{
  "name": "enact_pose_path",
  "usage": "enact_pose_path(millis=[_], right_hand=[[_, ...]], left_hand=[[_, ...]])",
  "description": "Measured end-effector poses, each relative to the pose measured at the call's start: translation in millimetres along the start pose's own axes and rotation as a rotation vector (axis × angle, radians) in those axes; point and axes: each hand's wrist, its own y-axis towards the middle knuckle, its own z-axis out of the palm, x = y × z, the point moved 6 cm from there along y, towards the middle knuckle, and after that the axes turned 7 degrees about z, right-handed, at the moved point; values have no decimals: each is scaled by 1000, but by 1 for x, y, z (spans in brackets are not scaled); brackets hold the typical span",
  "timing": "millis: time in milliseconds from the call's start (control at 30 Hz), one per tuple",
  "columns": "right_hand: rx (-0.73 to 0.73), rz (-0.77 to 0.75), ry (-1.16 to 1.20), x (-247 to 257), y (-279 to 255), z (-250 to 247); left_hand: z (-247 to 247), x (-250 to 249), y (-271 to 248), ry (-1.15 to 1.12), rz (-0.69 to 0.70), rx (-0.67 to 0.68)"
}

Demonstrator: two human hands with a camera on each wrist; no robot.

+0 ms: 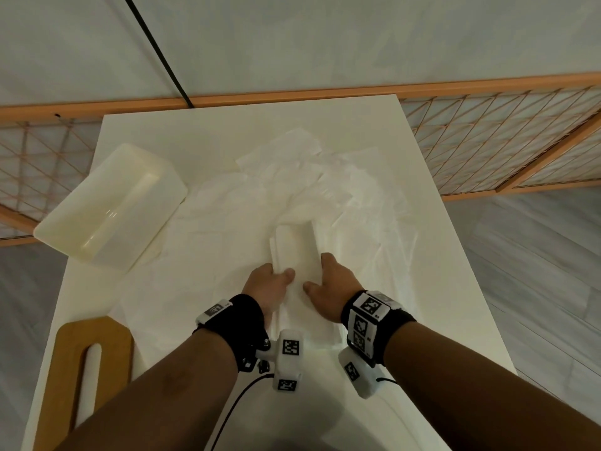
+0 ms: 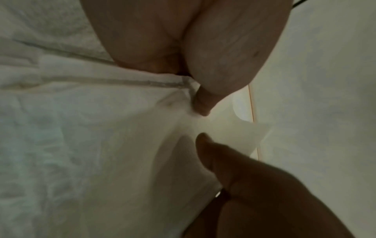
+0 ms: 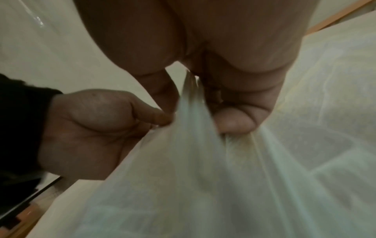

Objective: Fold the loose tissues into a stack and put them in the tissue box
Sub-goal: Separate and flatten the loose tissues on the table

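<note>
1. Both hands, left hand and right hand, pinch the folded tissue stack between thumb and fingers.
2. Keep edges aligned; press evenly, avoid creasing.
3. Tissue box sits far left of fingers on the surface.

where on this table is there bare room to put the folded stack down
Bare table shows along the far edge, beyond the loose tissues, and down the right edge. A narrow strip lies between the wooden lid and the left hand. The middle is crowded: tissues spread from the tissue box rightward.
</note>
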Motion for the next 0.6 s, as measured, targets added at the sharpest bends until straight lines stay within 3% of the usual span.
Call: enact_pose_path(millis=[167,333,600], right_hand=[[-109,118,78,-13,-3,-6],[-152,121,53,-15,5,-7],[-94,196,147,-13,12,0]], left_hand=[[-6,8,12,79,24,-19],[-4,6,6,54,22,-41],[0,1,-3,-13,11,-58]])
